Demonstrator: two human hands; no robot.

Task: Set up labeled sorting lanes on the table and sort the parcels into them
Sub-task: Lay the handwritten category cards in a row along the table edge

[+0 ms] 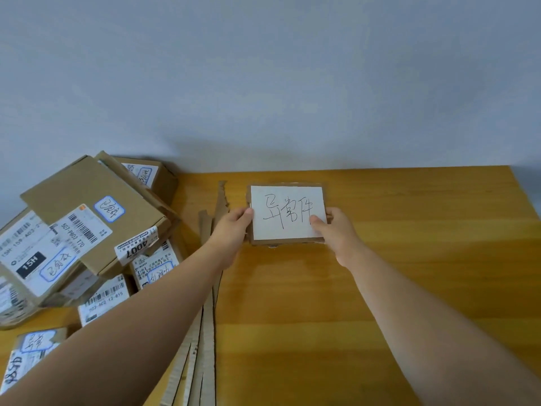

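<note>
both hands are stretched out over the yellow wooden table (pixel 409 230), holding one label card (pixel 288 213) between them. the card is a white sheet with black handwritten characters, backed by a slightly larger piece of brown cardboard that shows around its edges. it sits near the far edge of the table, right of the middle; whether its underside rests flat on the wood or is lifted a little cannot be told.

the left hand (pixel 231 230) pinches the card's left edge, thumb on the white face. the right hand (pixel 336 232) pinches the lower right corner the same way, thumb on top — so each hand is closed on the card, not spread.

just left of the card, a bundle of long cardboard strips (pixel 205 332) runs from the near edge toward the wall, passing under the left forearm; the far ends look torn and uneven.

further left lies a heap of parcels (pixel 87 224) — brown cartons stacked at angles, with white shipping labels, barcodes and blue-bordered stickers bearing handwriting. one more parcel (pixel 29 356) lies at the near left corner. the wall (pixel 263 83) behind is plain grey.
</note>
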